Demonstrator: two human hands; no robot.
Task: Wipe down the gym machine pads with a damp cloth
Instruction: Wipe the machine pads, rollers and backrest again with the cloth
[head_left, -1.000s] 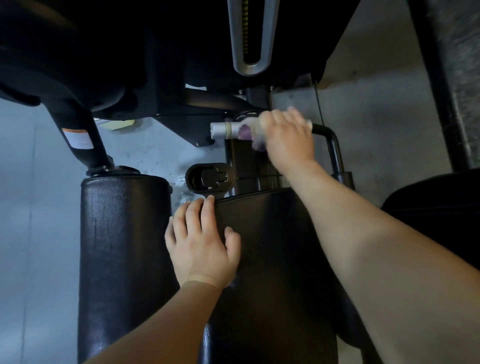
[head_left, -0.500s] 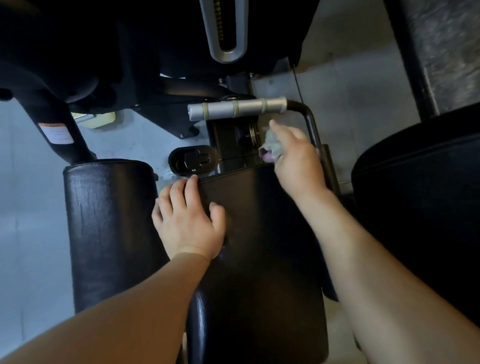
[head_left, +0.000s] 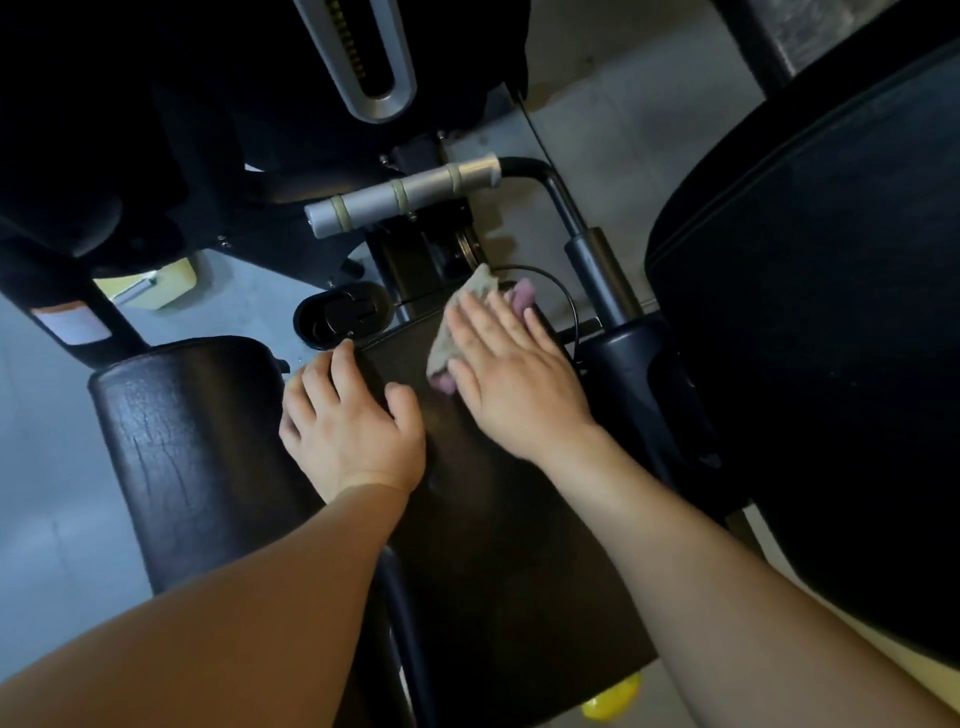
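A flat black pad of the gym machine runs up the middle of the head view. At its far end my right hand presses a grey and pink cloth flat against it with straight fingers; most of the cloth is hidden under the palm. My left hand rests open on the pad's left edge, fingers spread over the gap to a black roller pad on the left. A large black cushion fills the right side.
A silver handle on a black bent bar crosses just beyond the pad. A black plastic cap sits left of the pad's far end. Black machine frame and a silver slotted bar loom above. Grey floor lies left; something yellow shows below the pad.
My right hand left the silver handle, came down with the cloth and now lies flat on the far end of the middle pad. My left hand has stayed on the pad's left edge.
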